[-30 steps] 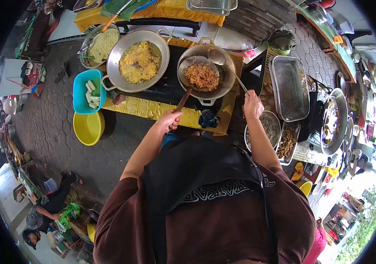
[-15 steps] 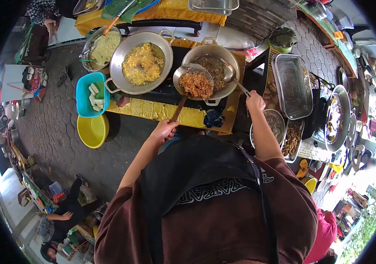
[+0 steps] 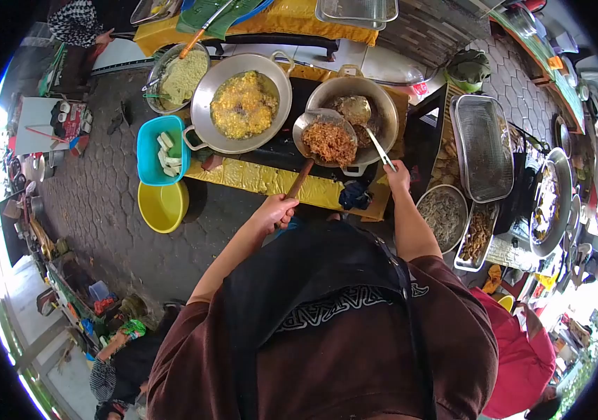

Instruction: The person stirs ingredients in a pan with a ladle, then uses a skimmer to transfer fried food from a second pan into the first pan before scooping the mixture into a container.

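My left hand (image 3: 275,212) is closed round the wooden handle of a strainer (image 3: 325,137) heaped with reddish-brown fried food. The strainer rests over the left side of a metal wok (image 3: 388,105) holding dark oil. In my right hand (image 3: 397,175) is the pale handle of a metal ladle (image 3: 356,110), whose bowl is inside that wok, behind the strainer. Left of it, a second wok (image 3: 202,105) holds yellow food frying in oil.
A batter bowl (image 3: 181,78), a teal tub (image 3: 146,150) and a yellow basin (image 3: 162,207) are at the left. Wire baskets (image 3: 484,147) and a bowl of pale food (image 3: 443,217) stand at the right. A person in red (image 3: 519,350) is at the lower right.
The ladle has shifted left and toward the back within the wok, and my right hand has moved lower in relation to it. The strainer stays over the wok. The whole view has slid rightward.
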`<state>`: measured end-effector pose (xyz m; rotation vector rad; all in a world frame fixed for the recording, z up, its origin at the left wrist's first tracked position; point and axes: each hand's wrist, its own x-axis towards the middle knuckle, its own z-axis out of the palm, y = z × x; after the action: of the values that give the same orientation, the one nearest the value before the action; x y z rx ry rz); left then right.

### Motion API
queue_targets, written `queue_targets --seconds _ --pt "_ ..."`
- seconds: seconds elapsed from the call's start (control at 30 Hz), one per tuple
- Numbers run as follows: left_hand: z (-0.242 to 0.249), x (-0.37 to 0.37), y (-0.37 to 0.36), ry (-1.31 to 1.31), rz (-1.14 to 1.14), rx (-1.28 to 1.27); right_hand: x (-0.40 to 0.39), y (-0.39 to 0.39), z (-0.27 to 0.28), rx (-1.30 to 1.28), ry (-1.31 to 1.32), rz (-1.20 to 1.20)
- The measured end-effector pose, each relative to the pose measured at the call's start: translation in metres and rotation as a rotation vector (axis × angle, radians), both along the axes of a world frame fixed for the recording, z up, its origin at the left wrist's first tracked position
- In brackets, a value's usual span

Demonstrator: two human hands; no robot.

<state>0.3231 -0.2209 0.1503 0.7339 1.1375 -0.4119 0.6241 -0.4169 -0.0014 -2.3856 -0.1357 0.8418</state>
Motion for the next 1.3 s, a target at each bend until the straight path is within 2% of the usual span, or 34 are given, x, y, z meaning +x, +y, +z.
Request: queue_targets --seconds 0.1,0.23,0.3,0.37,0.43,0.47,0.63,0.7,0.77,0.87,0.97,1.07,1.3 --pt "-0.011 0.010 0.002 0.001 0.004 -0.009 0.004 -0.006 0.010 0.042 -0.104 0.045" --pt "-0.039 0.023 0.005 -0.058 0.059 -0.085 0.003 -0.003 0.062 0.004 -0.225 0.121" --pt "-0.049 0.032 0.009 -0.080 0.063 -0.105 0.002 -0.002 0.088 -0.206 -0.293 0.254" --pt "-0.054 0.040 0.013 -0.098 0.061 -0.137 0.006 -0.009 0.092 -0.201 -0.351 0.310" --pt "-0.053 0.045 0.014 -0.103 0.090 -0.098 0.006 -0.011 0.102 -0.151 -0.674 0.428" --pt "-0.054 0.045 0.018 -0.105 0.072 -0.051 0.007 -0.011 0.108 -0.161 -0.700 0.418" --pt "-0.048 0.036 0.051 -0.083 -0.093 0.104 0.017 -0.007 0.137 -0.294 -0.677 0.338" --pt "-0.043 0.031 0.067 -0.102 -0.127 0.099 0.022 -0.005 0.145 -0.446 -0.610 0.317" --pt "-0.038 0.029 0.085 -0.078 -0.233 0.168 0.024 -0.003 0.151 -0.466 -0.606 0.324" --pt "-0.042 0.026 0.111 -0.052 -0.331 0.248 0.027 0.005 0.155 -0.627 -0.521 0.363" --pt "-0.045 0.029 0.137 -0.029 -0.408 0.299 0.027 0.015 0.158 -0.698 -0.522 0.418" --pt "-0.024 0.041 0.152 0.007 -0.545 0.384 0.021 0.030 0.166 -0.752 -0.475 0.478" --pt "-0.047 0.058 0.162 0.015 -0.703 0.406 0.011 0.052 0.157 -0.759 -0.388 0.456"
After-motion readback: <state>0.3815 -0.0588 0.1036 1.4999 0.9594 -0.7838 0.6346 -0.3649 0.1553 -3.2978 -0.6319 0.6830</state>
